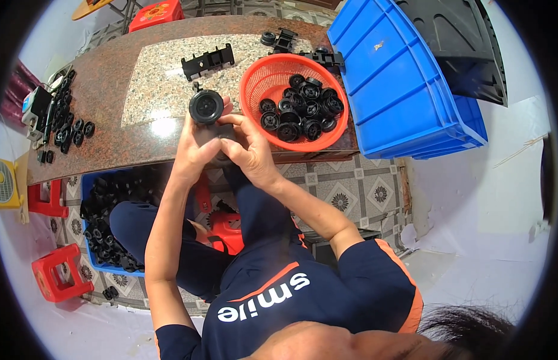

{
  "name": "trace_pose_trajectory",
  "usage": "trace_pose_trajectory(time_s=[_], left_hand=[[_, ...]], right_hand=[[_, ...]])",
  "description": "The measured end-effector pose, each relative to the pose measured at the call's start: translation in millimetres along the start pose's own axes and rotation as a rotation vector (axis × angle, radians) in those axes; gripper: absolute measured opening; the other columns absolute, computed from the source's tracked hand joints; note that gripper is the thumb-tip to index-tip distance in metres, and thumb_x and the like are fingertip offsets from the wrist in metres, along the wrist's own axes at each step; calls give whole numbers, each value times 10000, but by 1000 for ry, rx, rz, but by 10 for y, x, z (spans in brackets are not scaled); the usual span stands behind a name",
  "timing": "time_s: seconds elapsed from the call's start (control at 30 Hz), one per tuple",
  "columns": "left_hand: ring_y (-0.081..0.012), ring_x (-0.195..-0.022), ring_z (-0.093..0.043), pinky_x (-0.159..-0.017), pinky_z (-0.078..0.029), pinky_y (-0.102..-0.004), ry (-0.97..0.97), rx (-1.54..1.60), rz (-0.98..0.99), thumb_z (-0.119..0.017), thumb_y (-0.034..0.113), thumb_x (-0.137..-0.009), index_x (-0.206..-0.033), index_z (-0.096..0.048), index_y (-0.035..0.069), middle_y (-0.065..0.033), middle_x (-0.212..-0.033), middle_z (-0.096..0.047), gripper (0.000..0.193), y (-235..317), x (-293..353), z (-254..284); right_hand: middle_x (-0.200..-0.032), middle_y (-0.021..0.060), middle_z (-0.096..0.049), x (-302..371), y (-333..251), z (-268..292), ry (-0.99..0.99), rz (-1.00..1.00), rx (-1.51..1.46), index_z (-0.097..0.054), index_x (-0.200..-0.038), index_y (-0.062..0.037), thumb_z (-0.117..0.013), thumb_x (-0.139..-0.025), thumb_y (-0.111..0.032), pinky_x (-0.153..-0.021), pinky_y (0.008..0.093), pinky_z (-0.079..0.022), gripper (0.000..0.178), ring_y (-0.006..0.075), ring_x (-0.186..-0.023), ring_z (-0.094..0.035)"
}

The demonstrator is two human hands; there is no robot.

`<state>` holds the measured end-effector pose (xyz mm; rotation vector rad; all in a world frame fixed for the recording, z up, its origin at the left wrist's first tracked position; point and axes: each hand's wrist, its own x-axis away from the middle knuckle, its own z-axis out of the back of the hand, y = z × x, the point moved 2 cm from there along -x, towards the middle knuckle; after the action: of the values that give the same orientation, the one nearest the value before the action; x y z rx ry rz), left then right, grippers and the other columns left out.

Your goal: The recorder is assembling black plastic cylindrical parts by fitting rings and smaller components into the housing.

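Gripping blk wheeled part (205, 107) w/ L hand (193, 149) & R hand (252, 155); red basket (295, 145) of blk wheels (311, 92) on right.

black part (214, 132) partly behind fingers (244, 125)

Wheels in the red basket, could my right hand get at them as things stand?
Probably yes: the red basket stands open near your right hand, and nothing covers the top wheels. That hand is on the black wheeled part, though, so it would likely have to let go first.
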<state>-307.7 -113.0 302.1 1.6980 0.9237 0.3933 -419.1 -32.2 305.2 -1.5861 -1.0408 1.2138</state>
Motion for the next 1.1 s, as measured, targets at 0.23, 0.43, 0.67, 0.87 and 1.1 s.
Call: trace_pose_trajectory(time_s=[0.23, 0.43, 0.67, 0.87, 1.1], left_hand=[[-290, -1314, -454, -1093, -383, -418, -60, -150, -103, -818, 441, -683, -1442, -286, 25, -165, -1427, -429, 1015, 141, 28, -47], [-256, -1305, -454, -1086, -378, -396, -83, -126, -44, -800, 431, -716, -1438, -320, 6, -142, -1440, -428, 965, 58, 30, -75], [-191, -1003, -643, -870, -533, -341, 285, 268, 230, -631, 42, -894, -1222, -580, 28, -76, -1170, -638, 333, -72, -41, 0], [-253, -1021, -660, -824, -587, -416, 228, 89, 220, -705, 121, -866, -1194, -552, 8, -125, -1151, -631, 379, -226, -16, 162], [-257, -930, -679, -765, -595, -399, 134, 188, 228, -760, 359, -823, -1206, -529, 11, -128, -1069, -656, 567, -18, 45, 61]], right_hand=[[-1175, 94, -550, -17, -22, -17, 28, 32, -62, -437, -1345, 3, -613, -915, -329, -956, 297, -421, 571, 157, -1084, -530], [-1184, 111, -553, 43, -24, 164, 5, 8, 97, -435, -1344, 18, -642, -902, -310, -957, 305, -422, 588, 161, -1084, -530], [-1319, 215, -527, -95, -218, 318, -159, 226, 535, -421, -1400, -25, -735, -829, -336, -992, 401, -433, 723, 331, -1116, -583], [-925, 171, -651, -675, 18, 1430, 255, -54, 1699, -669, -973, -61, -667, -810, -556, -671, 462, -548, 521, 348, -813, -682], [-937, 221, -685, -695, 81, 1778, 214, -39, 1445, -658, -1052, -13, -693, -793, -140, -765, 468, -544, 291, 376, -871, -676]])
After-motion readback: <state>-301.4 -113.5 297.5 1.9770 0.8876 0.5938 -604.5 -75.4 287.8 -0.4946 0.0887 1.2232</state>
